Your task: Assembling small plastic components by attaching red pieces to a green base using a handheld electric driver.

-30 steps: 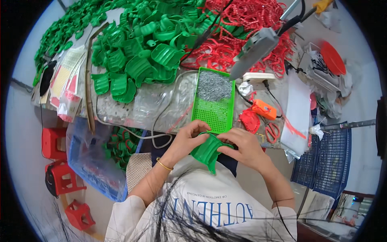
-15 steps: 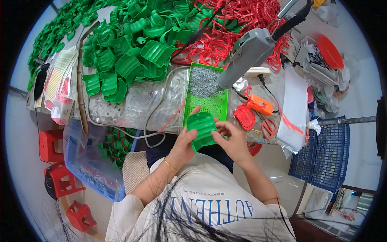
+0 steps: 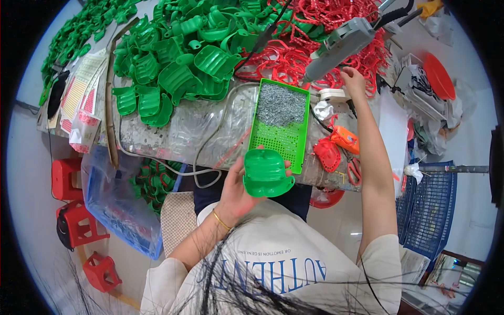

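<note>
In my left hand is a curved green plastic piece with raised ridges and small holes, held in front of my shirt. Fingers show along its edges; the rest lie hidden beneath. My right arm stretches across the bench, and the right hand is beside the pile of red plastic straps, fingers loosely apart with nothing visible in them. Left of that hand hangs a grey powered screwdriver, tip down. Between it and the green piece lies a green perforated tray holding small silvery metal parts.
A heap of green plastic pieces covers the bench's far left. A cable loops by the front edge. Scissors, an orange tool and a white power strip lie at the right. A blue crate stands below left.
My right hand has left the green piece and reached far forward to the right, near the red straps. The left hand still holds the piece, now turned with its hollow side up.
</note>
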Demonstrator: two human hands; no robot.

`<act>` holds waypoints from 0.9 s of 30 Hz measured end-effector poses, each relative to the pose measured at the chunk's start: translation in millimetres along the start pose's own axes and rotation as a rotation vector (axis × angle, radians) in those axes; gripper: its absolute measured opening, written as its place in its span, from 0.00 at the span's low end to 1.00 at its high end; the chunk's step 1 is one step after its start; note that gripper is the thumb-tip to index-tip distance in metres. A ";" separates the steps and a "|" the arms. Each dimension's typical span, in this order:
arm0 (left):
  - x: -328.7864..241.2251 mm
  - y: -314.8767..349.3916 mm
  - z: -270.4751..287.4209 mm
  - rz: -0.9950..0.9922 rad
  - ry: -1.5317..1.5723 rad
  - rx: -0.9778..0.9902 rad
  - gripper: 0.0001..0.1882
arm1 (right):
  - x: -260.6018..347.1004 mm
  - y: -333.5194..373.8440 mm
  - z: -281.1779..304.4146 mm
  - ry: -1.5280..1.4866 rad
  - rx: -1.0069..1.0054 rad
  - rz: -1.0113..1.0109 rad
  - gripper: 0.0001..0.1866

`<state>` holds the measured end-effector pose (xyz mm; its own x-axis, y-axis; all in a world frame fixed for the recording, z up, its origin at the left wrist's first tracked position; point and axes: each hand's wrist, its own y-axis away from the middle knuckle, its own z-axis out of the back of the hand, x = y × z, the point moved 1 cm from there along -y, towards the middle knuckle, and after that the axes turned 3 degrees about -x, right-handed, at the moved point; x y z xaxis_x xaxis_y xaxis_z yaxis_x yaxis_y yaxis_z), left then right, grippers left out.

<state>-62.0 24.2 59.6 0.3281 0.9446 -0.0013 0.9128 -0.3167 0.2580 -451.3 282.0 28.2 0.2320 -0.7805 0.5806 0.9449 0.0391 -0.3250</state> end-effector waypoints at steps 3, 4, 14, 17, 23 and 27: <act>1.0 2.2 8.3 -0.026 0.061 0.027 0.34 | -18.4 -10.7 -19.9 0.208 0.057 -0.010 0.17; -0.3 1.1 15.0 0.003 0.130 0.077 0.35 | -22.0 -11.8 -22.1 0.308 0.042 -0.040 0.17; -5.8 -2.5 33.2 0.118 0.275 0.165 0.41 | 19.7 10.1 43.9 0.015 -0.394 0.167 0.11; -12.9 -5.8 35.1 0.111 0.229 0.175 0.40 | 26.7 35.6 73.1 -0.165 -0.448 0.123 0.13; -15.2 -10.8 36.1 0.169 0.128 0.185 0.37 | 140.3 179.2 104.7 -0.797 0.103 -0.167 0.10; -7.2 -13.1 27.2 0.158 -0.048 0.114 0.34 | 189.2 255.1 77.6 -0.849 0.317 -0.244 0.09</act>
<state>-69.7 19.3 29.9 0.4784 0.8780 -0.0166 0.8697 -0.4711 0.1472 -148.5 192.7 113.1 -0.0085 -0.0778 0.9969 0.9795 0.2002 0.0240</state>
